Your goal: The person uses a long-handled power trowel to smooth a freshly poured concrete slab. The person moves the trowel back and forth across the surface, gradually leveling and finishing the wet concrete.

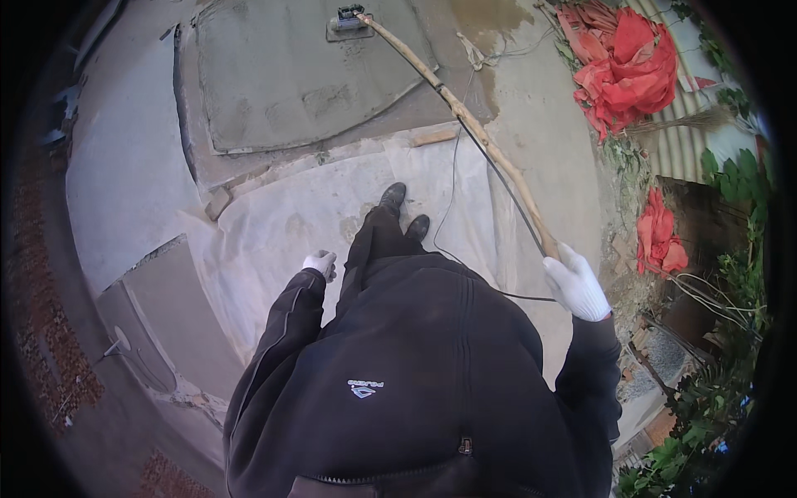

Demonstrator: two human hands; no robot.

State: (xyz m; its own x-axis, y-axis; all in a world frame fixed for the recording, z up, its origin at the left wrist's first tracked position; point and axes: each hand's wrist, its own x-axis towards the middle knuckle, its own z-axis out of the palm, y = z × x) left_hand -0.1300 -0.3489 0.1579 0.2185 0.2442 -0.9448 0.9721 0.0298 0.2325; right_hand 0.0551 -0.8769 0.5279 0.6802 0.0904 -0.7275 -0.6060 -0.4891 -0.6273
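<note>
My right hand (pixel 574 284), in a white glove, is wrapped round the near end of a long wooden pole (pixel 496 152). A black cable (pixel 523 209) runs along the pole, taped to it, and loops down past my right wrist. At the pole's far end a flat metal trowel plate with a small motor on top (pixel 350 22) rests on a grey slab of smoothed wet concrete (pixel 274 79). My left hand (pixel 321 264), also white-gloved, hangs by my left thigh with its fingers curled in and nothing visible in them.
I stand on pale plastic sheeting (pixel 282 216) in front of the concrete. A wood strip (pixel 436 137) and a brick (pixel 218 203) lie along its near edge. Red cloth or plastic (pixel 627 62), corrugated sheet (pixel 689 137) and green plants (pixel 735 270) line the right side.
</note>
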